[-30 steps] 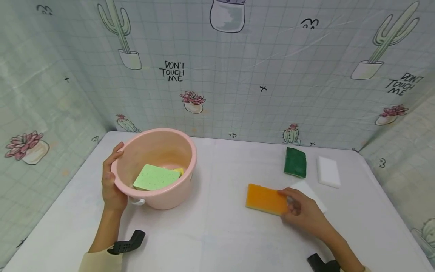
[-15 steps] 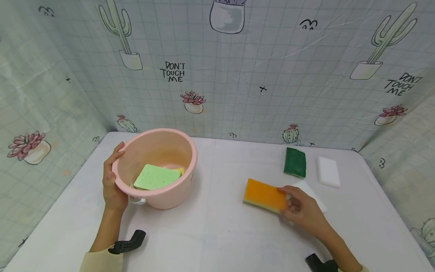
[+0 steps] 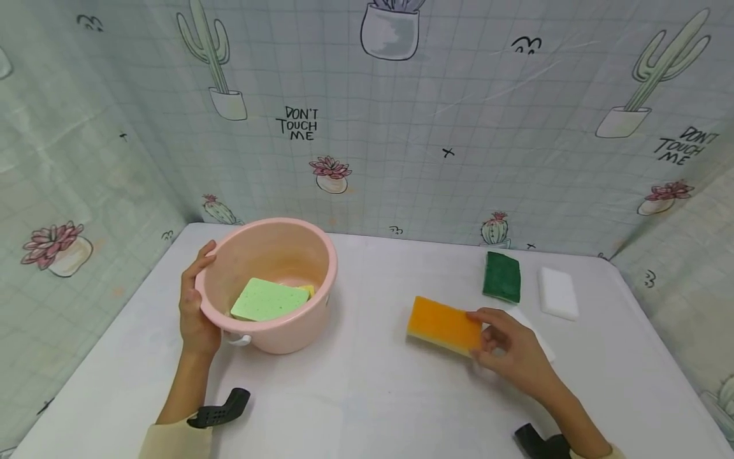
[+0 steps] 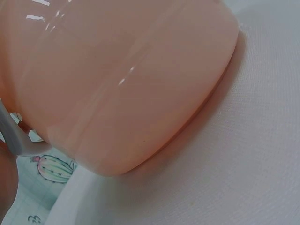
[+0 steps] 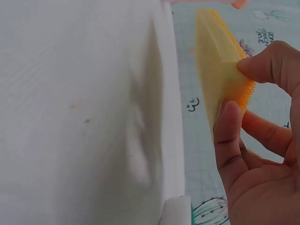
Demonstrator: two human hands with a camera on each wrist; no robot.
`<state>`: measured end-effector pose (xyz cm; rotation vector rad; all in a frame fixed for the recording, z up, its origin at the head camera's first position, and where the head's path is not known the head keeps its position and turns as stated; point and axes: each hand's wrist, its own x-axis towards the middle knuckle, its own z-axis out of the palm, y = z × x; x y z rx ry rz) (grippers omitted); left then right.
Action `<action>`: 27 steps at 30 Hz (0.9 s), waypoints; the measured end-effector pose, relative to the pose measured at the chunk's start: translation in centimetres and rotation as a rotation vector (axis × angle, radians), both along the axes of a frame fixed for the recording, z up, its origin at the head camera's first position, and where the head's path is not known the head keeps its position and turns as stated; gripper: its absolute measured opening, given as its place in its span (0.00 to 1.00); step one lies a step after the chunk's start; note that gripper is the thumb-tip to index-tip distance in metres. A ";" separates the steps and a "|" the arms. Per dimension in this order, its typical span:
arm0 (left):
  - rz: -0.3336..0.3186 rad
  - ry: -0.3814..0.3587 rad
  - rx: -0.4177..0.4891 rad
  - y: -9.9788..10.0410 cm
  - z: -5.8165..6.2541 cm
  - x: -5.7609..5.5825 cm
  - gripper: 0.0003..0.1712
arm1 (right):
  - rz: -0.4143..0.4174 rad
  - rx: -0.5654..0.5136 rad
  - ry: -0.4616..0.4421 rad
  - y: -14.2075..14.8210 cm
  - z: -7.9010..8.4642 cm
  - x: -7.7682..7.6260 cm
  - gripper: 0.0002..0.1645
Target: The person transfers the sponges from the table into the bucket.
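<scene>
On the left of the head view, my left hand point(image 3: 196, 309) grips the rim of a pink plastic bucket point(image 3: 295, 335). The left wrist view is mostly filled by the bucket's smooth side point(image 4: 131, 89). Inside lie a light green sponge point(image 3: 271, 299) and a bit of something yellow point(image 3: 310, 291), partly hidden behind it. My right hand point(image 3: 513, 349) pinches the right end of an orange sponge point(image 3: 444, 324) between thumb and fingers. The right wrist view shows its pale yellow foam side point(image 5: 213, 65), held above the white table.
To the right, a dark green scouring pad point(image 3: 501, 277) and a white sponge block point(image 3: 559, 293) lie on the white table point(image 3: 378, 395). Another flat white piece point(image 3: 538, 335) is partly covered by my right hand. A cactus-print curtain point(image 3: 395, 178) closes off the back and sides.
My right hand has raised the orange sponge a little and shifted it slightly left, tilting its far edge upward. The left hand keeps its grip on the bucket.
</scene>
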<state>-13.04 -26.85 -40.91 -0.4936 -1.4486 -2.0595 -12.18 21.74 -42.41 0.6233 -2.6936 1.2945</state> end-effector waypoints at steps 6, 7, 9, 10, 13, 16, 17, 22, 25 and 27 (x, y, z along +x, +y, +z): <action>-0.009 0.005 -0.006 0.1 0.1 -0.1 0.29 | 0.036 -0.031 0.083 -0.6 1.4 -0.3 0.34; -0.008 0.010 -0.011 0.1 0.0 -0.1 0.29 | 0.038 -0.035 0.089 -0.7 1.6 -0.4 0.34; -0.008 0.020 -0.016 0.0 0.0 -0.1 0.29 | 0.042 -0.042 0.094 -0.9 2.0 -0.5 0.34; -0.005 0.022 -0.019 0.0 0.0 -0.1 0.29 | 0.041 -0.043 0.096 -1.0 2.2 -0.5 0.33; -0.008 0.032 -0.018 0.0 -0.1 -0.2 0.30 | 0.039 -0.037 0.100 -1.4 2.7 -0.7 0.32; -0.006 0.034 -0.017 0.0 -0.1 -0.2 0.30 | 0.035 -0.027 0.105 -1.8 3.2 -0.8 0.32; -0.005 0.032 -0.015 0.0 -0.1 -0.2 0.30 | 0.035 -0.027 0.109 -1.9 3.3 -0.9 0.32; 0.003 0.019 -0.010 0.0 -0.1 -0.1 0.30 | 0.048 -0.055 0.123 -2.7 4.1 -1.1 0.32; 0.001 0.014 -0.004 0.1 0.0 0.0 0.29 | 0.051 -0.064 0.126 -3.1 4.5 -1.3 0.32; 0.001 0.014 -0.004 0.1 0.0 0.0 0.30 | 0.052 -0.065 0.127 -3.4 4.8 -1.4 0.32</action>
